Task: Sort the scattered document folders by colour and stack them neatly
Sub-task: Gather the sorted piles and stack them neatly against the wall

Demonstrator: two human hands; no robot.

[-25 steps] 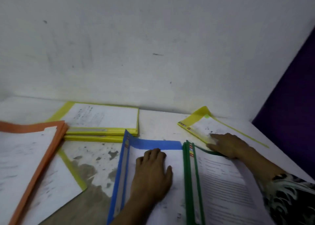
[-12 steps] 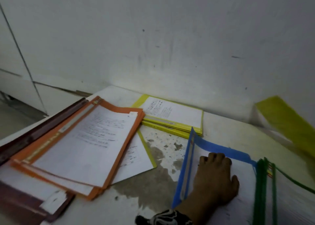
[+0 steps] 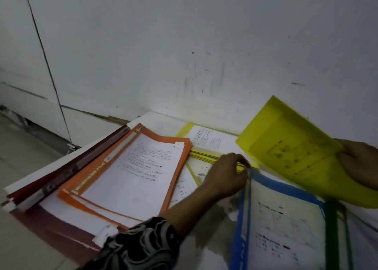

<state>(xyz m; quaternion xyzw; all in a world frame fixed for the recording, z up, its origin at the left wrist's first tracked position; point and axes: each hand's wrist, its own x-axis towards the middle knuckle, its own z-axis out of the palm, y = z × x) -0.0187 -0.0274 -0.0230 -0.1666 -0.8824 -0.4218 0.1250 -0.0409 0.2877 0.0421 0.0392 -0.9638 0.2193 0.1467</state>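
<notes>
Gripping one side of a translucent yellow plastic folder [image 3: 290, 147], the right hand [image 3: 360, 161] holds it tilted in the air above the far corner of a blue-bordered clear folder [image 3: 242, 218]. The left hand [image 3: 227, 173] curls its fingers at the near edge of the flat pile of yellow folders [image 3: 204, 140] by the wall, where the blue corner meets it. Whether it pinches either one cannot be told. The step looks like adding this yellow folder to its own pile. That calls for lowering it flat, edges squared, with the left hand steadying the pile or moving clear. A stack of orange folders [image 3: 98, 179] lies well to the left.
</notes>
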